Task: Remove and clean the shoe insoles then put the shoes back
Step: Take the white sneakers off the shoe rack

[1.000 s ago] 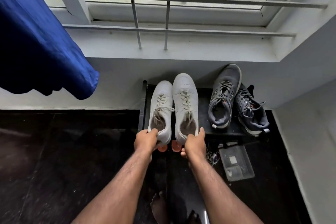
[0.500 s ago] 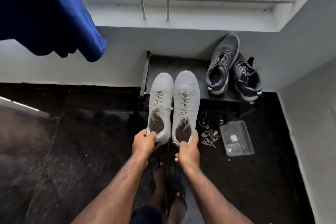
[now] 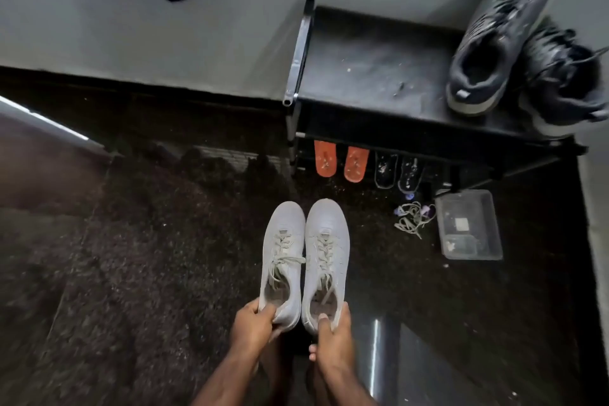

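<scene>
Holding the pair by the heels is the right start, and it is how things stand: the left hand point(image 3: 252, 323) grips the heel collar of the left white shoe point(image 3: 284, 260), thumb over the rim, and the right hand point(image 3: 333, 336) grips the heel of the right white shoe point(image 3: 326, 257), thumb hooked inside the opening. Both shoes are side by side, touching along their inner edges, toes pointing away toward the shoe rack point(image 3: 379, 76), above the dark floor point(image 3: 131, 257); whether the soles touch the floor cannot be told from this view. The step in hand looks like bringing the pair to a working spot, so the task is barely begun; what lines the openings cannot be made out here. To do it well, set the shoes down flat and a little apart, so one hand can steady a shoe while the other reaches in. The laces are tied and lie loosely over the tongues; slackening them first should widen the opening and spare the insole a sharp fold. Lift an insole from the heel end, peeling slowly toward the toe in case it is glued. Keep clear of the loose laces point(image 3: 412, 219) and the clear plastic box point(image 3: 468, 224) near the rack's foot, and of the grey sneakers point(image 3: 501, 39) on top.
</scene>
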A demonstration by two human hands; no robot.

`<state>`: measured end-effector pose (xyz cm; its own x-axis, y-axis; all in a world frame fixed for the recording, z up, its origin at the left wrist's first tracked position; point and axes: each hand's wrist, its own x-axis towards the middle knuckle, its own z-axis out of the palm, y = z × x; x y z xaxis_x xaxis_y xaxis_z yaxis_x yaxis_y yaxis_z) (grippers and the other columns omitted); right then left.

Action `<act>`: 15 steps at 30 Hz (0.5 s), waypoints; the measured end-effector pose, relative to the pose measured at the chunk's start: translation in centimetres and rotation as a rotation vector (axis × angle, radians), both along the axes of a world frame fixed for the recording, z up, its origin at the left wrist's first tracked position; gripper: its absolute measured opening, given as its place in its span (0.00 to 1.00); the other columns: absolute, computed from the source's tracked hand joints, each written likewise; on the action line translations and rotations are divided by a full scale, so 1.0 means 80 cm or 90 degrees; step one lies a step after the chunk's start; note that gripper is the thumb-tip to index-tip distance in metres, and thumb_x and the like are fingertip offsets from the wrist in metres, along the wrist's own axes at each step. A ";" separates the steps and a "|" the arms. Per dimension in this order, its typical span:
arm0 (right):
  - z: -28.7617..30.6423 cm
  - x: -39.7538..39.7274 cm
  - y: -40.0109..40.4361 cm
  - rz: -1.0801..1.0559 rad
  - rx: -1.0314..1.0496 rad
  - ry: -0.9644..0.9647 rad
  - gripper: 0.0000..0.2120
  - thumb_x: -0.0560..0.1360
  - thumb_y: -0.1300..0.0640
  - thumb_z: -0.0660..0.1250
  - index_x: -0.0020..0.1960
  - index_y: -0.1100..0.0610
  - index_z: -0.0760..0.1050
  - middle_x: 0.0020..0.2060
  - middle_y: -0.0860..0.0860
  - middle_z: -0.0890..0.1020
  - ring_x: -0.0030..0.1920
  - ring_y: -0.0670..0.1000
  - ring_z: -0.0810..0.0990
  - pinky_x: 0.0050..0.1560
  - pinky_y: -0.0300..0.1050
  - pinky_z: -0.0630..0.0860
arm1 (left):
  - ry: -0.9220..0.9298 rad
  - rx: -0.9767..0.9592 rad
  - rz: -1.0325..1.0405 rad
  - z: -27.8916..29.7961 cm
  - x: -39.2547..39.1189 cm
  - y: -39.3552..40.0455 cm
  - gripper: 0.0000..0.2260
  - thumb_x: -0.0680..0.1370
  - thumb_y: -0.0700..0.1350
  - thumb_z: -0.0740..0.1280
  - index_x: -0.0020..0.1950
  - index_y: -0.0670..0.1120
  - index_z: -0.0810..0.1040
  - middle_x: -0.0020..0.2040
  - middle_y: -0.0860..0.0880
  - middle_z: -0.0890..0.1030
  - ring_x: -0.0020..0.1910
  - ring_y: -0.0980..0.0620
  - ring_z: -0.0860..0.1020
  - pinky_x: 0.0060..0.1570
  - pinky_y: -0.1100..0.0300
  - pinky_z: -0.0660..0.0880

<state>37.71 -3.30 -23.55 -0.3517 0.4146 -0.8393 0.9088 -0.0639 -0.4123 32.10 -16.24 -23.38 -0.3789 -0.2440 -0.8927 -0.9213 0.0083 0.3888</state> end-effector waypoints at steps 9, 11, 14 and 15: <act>-0.250 -0.068 -0.068 0.002 -0.059 -0.065 0.28 0.77 0.55 0.59 0.76 0.47 0.57 0.46 0.57 0.82 0.34 0.56 0.85 0.33 0.50 0.83 | -0.027 0.026 0.016 -0.226 -0.063 -0.068 0.09 0.81 0.35 0.62 0.57 0.36 0.79 0.50 0.39 0.83 0.46 0.47 0.83 0.33 0.61 0.81; -0.301 -0.093 -0.076 -0.004 -0.065 -0.064 0.27 0.77 0.52 0.59 0.75 0.46 0.58 0.49 0.57 0.82 0.36 0.56 0.85 0.33 0.50 0.83 | -0.022 0.027 -0.013 -0.274 -0.089 -0.079 0.08 0.81 0.34 0.61 0.54 0.36 0.80 0.49 0.40 0.83 0.42 0.49 0.83 0.32 0.62 0.81; -0.355 -0.130 -0.087 -0.046 -0.100 -0.043 0.27 0.75 0.50 0.61 0.74 0.45 0.61 0.57 0.57 0.79 0.47 0.59 0.84 0.33 0.47 0.82 | -0.009 0.005 -0.053 -0.338 -0.128 -0.093 0.07 0.81 0.35 0.63 0.51 0.38 0.81 0.44 0.40 0.83 0.37 0.49 0.82 0.31 0.62 0.81; -0.368 -0.142 -0.090 -0.058 -0.107 -0.036 0.28 0.75 0.50 0.62 0.74 0.45 0.62 0.59 0.57 0.78 0.49 0.60 0.83 0.33 0.46 0.81 | -0.001 -0.007 -0.068 -0.356 -0.140 -0.098 0.07 0.81 0.35 0.62 0.50 0.39 0.81 0.42 0.40 0.82 0.36 0.49 0.81 0.29 0.63 0.80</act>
